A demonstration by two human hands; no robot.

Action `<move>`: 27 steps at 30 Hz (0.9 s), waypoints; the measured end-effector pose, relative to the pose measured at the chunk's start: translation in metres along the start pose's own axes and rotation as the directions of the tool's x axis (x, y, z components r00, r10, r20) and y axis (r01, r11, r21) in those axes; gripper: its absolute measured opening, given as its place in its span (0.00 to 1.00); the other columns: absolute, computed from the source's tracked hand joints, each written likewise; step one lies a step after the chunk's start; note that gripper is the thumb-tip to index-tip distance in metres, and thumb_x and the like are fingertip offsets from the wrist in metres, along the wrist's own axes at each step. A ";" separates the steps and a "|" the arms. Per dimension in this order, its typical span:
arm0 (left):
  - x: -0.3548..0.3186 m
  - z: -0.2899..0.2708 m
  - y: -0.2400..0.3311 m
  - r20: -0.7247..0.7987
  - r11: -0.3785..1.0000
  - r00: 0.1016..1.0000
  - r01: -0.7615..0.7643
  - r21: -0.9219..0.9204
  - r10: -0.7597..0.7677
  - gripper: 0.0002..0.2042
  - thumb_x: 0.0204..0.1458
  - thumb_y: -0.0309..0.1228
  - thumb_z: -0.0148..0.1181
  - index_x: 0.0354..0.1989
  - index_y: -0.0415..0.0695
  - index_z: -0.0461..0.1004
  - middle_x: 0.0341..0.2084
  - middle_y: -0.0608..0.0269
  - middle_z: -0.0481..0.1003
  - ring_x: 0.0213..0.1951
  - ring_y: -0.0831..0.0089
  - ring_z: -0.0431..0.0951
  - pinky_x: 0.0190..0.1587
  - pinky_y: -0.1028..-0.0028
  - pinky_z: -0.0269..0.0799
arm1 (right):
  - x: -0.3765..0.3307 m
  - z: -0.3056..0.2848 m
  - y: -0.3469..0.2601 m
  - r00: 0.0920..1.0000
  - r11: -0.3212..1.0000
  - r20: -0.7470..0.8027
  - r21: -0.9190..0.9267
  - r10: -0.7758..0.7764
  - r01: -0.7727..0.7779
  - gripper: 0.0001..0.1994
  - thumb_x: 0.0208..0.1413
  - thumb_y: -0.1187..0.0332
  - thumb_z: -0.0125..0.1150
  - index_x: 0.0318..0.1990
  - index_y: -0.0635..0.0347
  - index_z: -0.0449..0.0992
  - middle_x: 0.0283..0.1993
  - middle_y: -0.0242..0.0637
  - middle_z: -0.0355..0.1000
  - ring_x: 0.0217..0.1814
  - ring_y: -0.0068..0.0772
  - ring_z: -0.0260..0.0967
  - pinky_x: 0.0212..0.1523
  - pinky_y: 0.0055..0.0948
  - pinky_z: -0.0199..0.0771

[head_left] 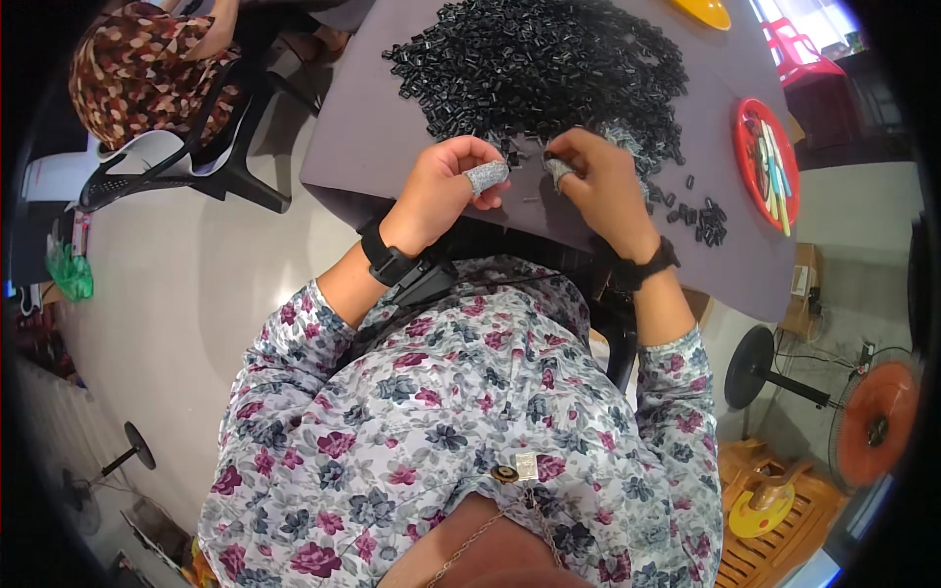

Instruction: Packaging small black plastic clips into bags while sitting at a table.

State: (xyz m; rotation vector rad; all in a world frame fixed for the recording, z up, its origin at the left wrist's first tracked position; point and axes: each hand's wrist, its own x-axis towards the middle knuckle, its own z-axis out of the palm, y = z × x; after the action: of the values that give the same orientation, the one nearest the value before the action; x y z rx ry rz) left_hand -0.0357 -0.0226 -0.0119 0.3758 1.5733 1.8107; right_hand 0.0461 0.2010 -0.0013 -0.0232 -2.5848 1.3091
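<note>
My left hand [446, 191] is closed in a pinch at the table's near edge, its thumb wrapped in grey tape. What it holds, if anything, is too small to make out. Just right of it, my right hand [596, 186] pinches a small black plastic piece [550, 155] between thumb and forefinger; grey wrapping shows there too. Beyond both hands spreads a big heap of small black plastic pieces [539, 69]. Grey-clear little pieces [624, 142] lie beside my right hand, and a thin small piece [531, 200] rests between the hands.
The grey tabletop [363, 127] carries a loose cluster of black pieces [701, 220] at right. Near its right edge sits a red tray [745, 147] with long tool-like sticks. A yellow dish [704, 10] is at the far side. Another person [147, 78] sits at far left by a chair [235, 167].
</note>
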 end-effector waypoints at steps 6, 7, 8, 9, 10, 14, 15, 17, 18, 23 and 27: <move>0.001 0.002 -0.003 0.015 0.997 1.000 -0.024 0.076 0.023 0.04 0.64 0.25 0.60 0.45 0.40 0.77 0.35 0.63 0.82 0.32 0.81 0.80 0.37 0.81 0.78 | -0.020 0.008 -0.005 0.983 0.921 0.083 0.344 0.163 -0.181 0.10 0.52 0.78 0.64 0.43 0.65 0.81 0.35 0.34 0.80 0.31 0.22 0.73 0.34 0.25 0.73; 0.000 0.003 -0.002 0.018 0.996 1.000 -0.020 0.089 0.018 0.04 0.64 0.25 0.60 0.45 0.40 0.77 0.35 0.63 0.82 0.32 0.81 0.80 0.37 0.81 0.78 | -0.022 0.011 -0.003 0.984 0.912 0.088 0.369 0.157 -0.178 0.10 0.52 0.79 0.64 0.43 0.65 0.81 0.34 0.33 0.79 0.31 0.21 0.73 0.34 0.24 0.73; 0.000 0.003 -0.002 0.022 0.995 1.000 -0.017 0.100 0.015 0.04 0.64 0.25 0.60 0.45 0.40 0.77 0.35 0.63 0.82 0.31 0.81 0.80 0.36 0.81 0.77 | -0.023 0.014 -0.001 0.984 0.904 0.092 0.390 0.152 -0.176 0.10 0.53 0.79 0.64 0.43 0.65 0.81 0.34 0.32 0.79 0.32 0.19 0.72 0.34 0.23 0.73; -0.001 0.005 -0.001 0.022 0.995 1.000 -0.007 0.099 0.005 0.04 0.64 0.23 0.59 0.44 0.40 0.77 0.34 0.63 0.82 0.31 0.81 0.80 0.36 0.81 0.77 | -0.023 0.015 0.000 0.990 0.911 0.077 0.388 0.122 -0.142 0.09 0.53 0.79 0.64 0.43 0.65 0.81 0.34 0.32 0.79 0.32 0.19 0.72 0.34 0.23 0.73; -0.002 0.007 0.000 0.021 0.995 1.000 0.002 0.098 -0.004 0.04 0.63 0.22 0.59 0.44 0.39 0.77 0.34 0.64 0.81 0.31 0.81 0.80 0.36 0.81 0.77 | -0.024 0.017 0.001 0.994 0.916 0.062 0.386 0.091 -0.108 0.09 0.54 0.79 0.64 0.43 0.65 0.81 0.35 0.32 0.79 0.32 0.18 0.73 0.34 0.22 0.73; -0.003 0.012 0.000 0.021 0.996 1.000 -0.001 0.090 -0.001 0.04 0.63 0.21 0.58 0.44 0.39 0.77 0.34 0.64 0.81 0.32 0.81 0.80 0.36 0.81 0.78 | -0.028 0.024 0.004 0.992 0.875 0.038 0.467 0.122 -0.126 0.09 0.55 0.79 0.65 0.44 0.65 0.81 0.37 0.32 0.80 0.33 0.18 0.74 0.35 0.22 0.74; -0.002 0.012 -0.001 0.027 0.996 1.000 -0.001 0.088 -0.002 0.04 0.63 0.21 0.58 0.44 0.39 0.77 0.35 0.64 0.81 0.32 0.81 0.80 0.36 0.81 0.78 | -0.029 0.025 0.004 0.989 0.868 0.048 0.476 0.138 -0.144 0.09 0.55 0.79 0.65 0.44 0.65 0.81 0.37 0.33 0.80 0.34 0.18 0.74 0.35 0.22 0.74; -0.002 0.011 -0.002 0.040 0.996 0.999 -0.001 0.084 -0.003 0.05 0.63 0.21 0.58 0.44 0.39 0.77 0.35 0.64 0.81 0.32 0.81 0.80 0.36 0.81 0.78 | -0.031 0.026 0.000 0.984 0.852 0.068 0.492 0.167 -0.179 0.10 0.56 0.79 0.65 0.45 0.65 0.81 0.39 0.33 0.81 0.36 0.18 0.75 0.36 0.22 0.75; -0.001 0.010 -0.002 0.042 0.997 0.999 -0.006 0.080 0.003 0.04 0.63 0.21 0.58 0.44 0.39 0.77 0.35 0.64 0.81 0.32 0.81 0.80 0.36 0.81 0.78 | -0.030 0.027 -0.003 0.987 0.846 0.047 0.510 0.155 -0.157 0.10 0.56 0.80 0.65 0.46 0.65 0.81 0.39 0.34 0.81 0.36 0.19 0.76 0.36 0.22 0.75; -0.003 0.013 -0.001 0.019 0.997 1.000 -0.011 0.070 0.009 0.04 0.63 0.21 0.58 0.44 0.39 0.77 0.35 0.64 0.81 0.33 0.81 0.80 0.37 0.81 0.79 | -0.027 0.028 -0.011 0.987 0.868 0.066 0.470 0.148 -0.161 0.13 0.57 0.81 0.62 0.49 0.66 0.81 0.39 0.35 0.81 0.39 0.21 0.78 0.38 0.22 0.76; -0.004 0.012 -0.002 -0.013 0.998 1.000 0.008 0.055 -0.008 0.04 0.63 0.21 0.58 0.45 0.39 0.77 0.35 0.64 0.81 0.34 0.80 0.81 0.37 0.80 0.80 | -0.027 0.016 -0.004 0.978 0.826 0.083 0.526 0.190 -0.204 0.14 0.57 0.82 0.60 0.50 0.66 0.81 0.40 0.36 0.81 0.39 0.20 0.77 0.39 0.21 0.75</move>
State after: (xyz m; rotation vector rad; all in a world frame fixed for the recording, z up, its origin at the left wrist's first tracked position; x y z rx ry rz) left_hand -0.0245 -0.0160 -0.0096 0.3839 1.6337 1.7700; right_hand 0.0694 0.1826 -0.0131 -0.1790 -2.1865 2.0763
